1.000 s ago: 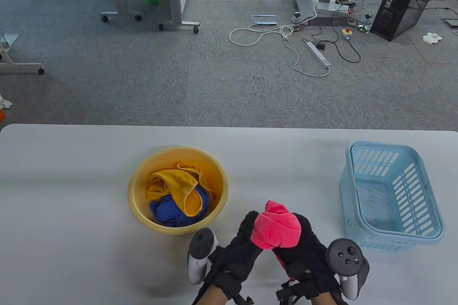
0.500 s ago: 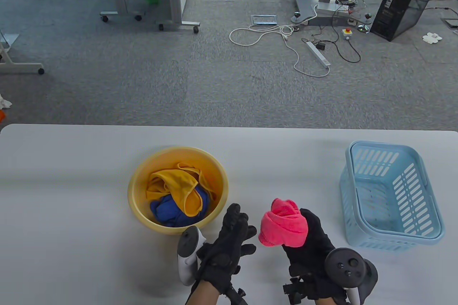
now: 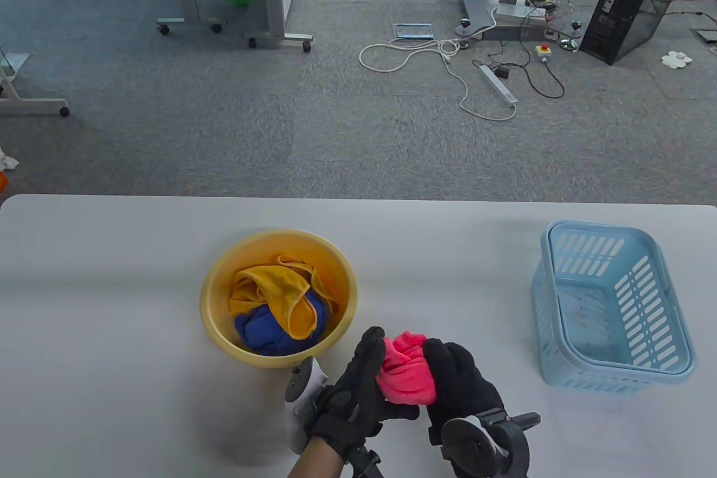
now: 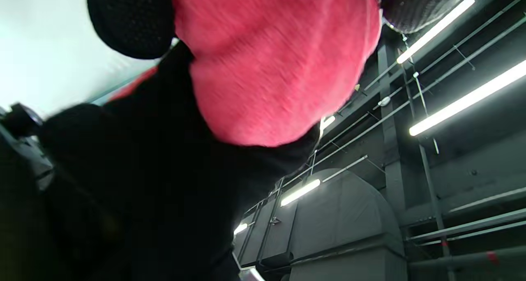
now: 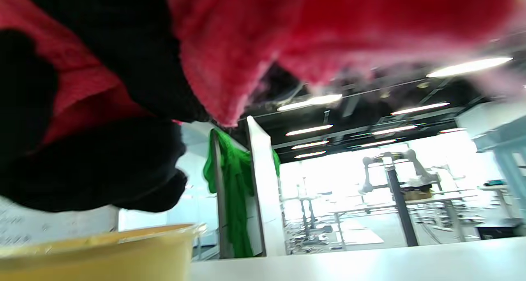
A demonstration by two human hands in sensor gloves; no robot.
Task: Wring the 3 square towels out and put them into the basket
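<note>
A bunched pink towel (image 3: 407, 370) is held above the table's front edge, just right of the yellow basin (image 3: 218, 290). My left hand (image 3: 364, 388) grips its left side and my right hand (image 3: 456, 383) grips its right side, fingers curled round it. The same pink towel (image 4: 271, 63) fills the left wrist view and hangs as pink towel (image 5: 328, 30) across the right wrist view. A yellow towel (image 3: 277, 293) and a blue towel (image 3: 263, 332) lie in the basin. The light blue basket (image 3: 675, 357) stands at the right with nothing in it.
The yellow basin's rim (image 5: 98, 236) shows low in the right wrist view. The white table (image 3: 112, 304) stretches left of the basin. Beyond the table's far edge is grey carpet with cables (image 3: 448, 63) and a black computer case (image 3: 636, 4).
The left hand let go of the pink towel, then came back and grips it again. Both hands and the towel have moved down and left, toward the basin.
</note>
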